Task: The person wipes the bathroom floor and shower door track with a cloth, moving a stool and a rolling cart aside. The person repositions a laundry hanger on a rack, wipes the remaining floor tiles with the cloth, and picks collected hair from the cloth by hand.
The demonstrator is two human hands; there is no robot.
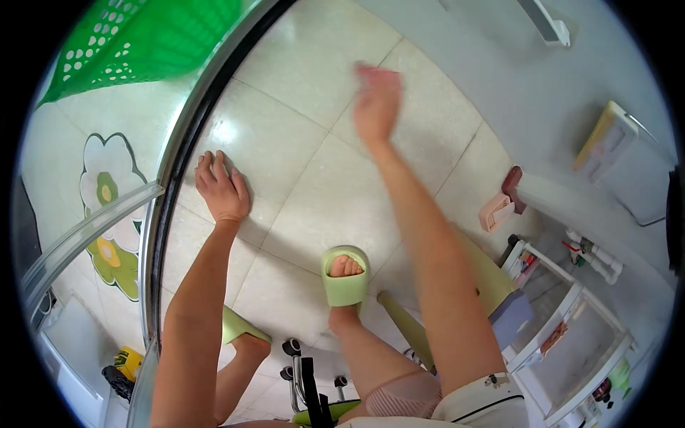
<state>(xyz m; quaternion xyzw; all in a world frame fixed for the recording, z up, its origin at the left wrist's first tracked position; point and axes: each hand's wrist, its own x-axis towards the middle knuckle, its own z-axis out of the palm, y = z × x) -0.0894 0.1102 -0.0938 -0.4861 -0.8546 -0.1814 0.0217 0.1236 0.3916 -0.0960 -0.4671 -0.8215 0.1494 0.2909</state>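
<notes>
My left hand (222,187) lies flat on the pale tiled floor (314,185), fingers stretched out, near the dark curved door track (183,125). It holds nothing. Farther forward, my right hand (377,110) is closed on a pink cloth (380,77) against the tiles. Motion blurs both the hand and the cloth, so its folds cannot be made out. Between my arms, a foot shows in a light green slipper (345,289). The other slipper (241,327) is partly hidden behind my left forearm.
A green perforated basket (143,50) stands beyond the track, by a flower-shaped mat (107,189). On the right are a pink small basket (496,212), white pipes (603,260) and a shelf rack (535,349). Chair casters (291,347) sit below, near a glass door edge (89,225).
</notes>
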